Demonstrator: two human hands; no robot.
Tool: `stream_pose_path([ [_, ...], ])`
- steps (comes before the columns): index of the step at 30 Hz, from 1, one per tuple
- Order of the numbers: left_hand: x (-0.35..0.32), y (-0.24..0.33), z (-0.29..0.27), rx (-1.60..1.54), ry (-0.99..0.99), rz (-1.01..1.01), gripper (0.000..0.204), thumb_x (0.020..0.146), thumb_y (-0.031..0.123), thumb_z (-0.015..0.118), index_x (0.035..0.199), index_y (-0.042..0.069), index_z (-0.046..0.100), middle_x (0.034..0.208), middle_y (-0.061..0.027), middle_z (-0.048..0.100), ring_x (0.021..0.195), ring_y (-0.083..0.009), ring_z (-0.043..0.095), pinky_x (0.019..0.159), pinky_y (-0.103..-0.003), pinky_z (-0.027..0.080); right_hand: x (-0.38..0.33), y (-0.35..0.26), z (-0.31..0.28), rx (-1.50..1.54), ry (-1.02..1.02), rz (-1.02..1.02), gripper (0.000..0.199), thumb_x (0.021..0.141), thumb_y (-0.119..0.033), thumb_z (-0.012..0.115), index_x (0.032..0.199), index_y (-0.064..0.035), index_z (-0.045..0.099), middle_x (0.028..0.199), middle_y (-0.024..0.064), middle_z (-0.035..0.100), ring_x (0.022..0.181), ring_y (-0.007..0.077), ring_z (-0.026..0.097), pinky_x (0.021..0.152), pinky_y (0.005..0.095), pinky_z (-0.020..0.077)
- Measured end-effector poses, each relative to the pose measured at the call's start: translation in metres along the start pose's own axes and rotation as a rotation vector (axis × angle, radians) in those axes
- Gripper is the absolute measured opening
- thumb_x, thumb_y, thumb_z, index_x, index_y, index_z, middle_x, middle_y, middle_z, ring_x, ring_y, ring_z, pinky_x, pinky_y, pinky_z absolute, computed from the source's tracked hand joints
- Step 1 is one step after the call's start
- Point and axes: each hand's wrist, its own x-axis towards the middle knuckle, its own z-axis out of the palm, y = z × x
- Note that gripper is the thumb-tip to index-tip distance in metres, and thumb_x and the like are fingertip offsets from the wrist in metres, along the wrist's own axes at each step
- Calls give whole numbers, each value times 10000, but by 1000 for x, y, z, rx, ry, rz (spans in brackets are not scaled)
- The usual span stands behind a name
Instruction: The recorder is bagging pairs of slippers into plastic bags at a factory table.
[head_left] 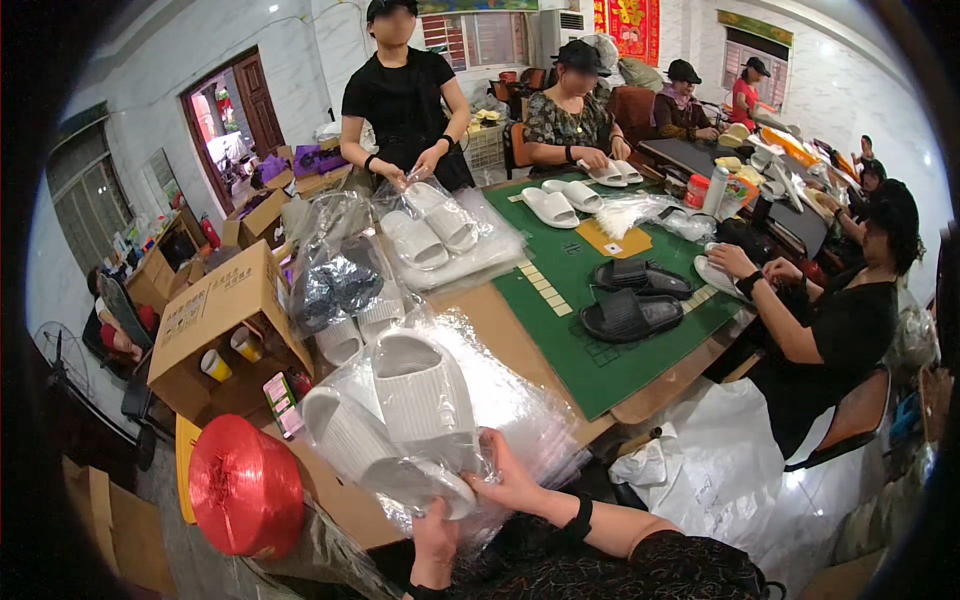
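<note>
A pair of pale grey slide sandals sits inside a clear plastic bag close in front of me. The ribbed straps point away from me, and the heels lie near my hands. My left hand is closed on the bag's near edge, below one heel. Beside it, my right hand pinches the bag's right edge. Under and to the right of the bag spreads a stack of flat clear plastic bags. Just beyond, more bagged pale slides lie on the table.
A red twine roll and an open cardboard box stand left. Black slides and white slides rest on the green mat. Across the table a standing co-worker handles bagged slides; another co-worker sits right.
</note>
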Motion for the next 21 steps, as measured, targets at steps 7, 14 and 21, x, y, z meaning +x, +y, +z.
stream_pose_path([
  [7,25,15,-33,-52,56,127,459,967,170,523,1379,-3,416,1341,-145,521,1223,-306,519,1011,-496,439,17,-15,-25,-125,-325,-95,838,827,-233,761,1475,-6,280,1455,176,362,1284,270,419,1058,392,364],
  [14,40,24,-37,16,183,-67,444,955,204,575,1315,-28,460,1233,-134,577,1100,-317,592,877,-493,517,23,35,-43,-227,-58,290,444,955,-341,584,1284,-47,537,940,60,650,764,167,602,723,310,491],
  [21,37,18,-38,-5,260,-53,420,932,96,579,1300,-62,450,1195,-179,590,1029,-327,634,849,-479,563,14,38,-33,-249,24,284,340,960,-298,590,1181,-39,598,849,53,640,705,128,581,669,283,487],
])
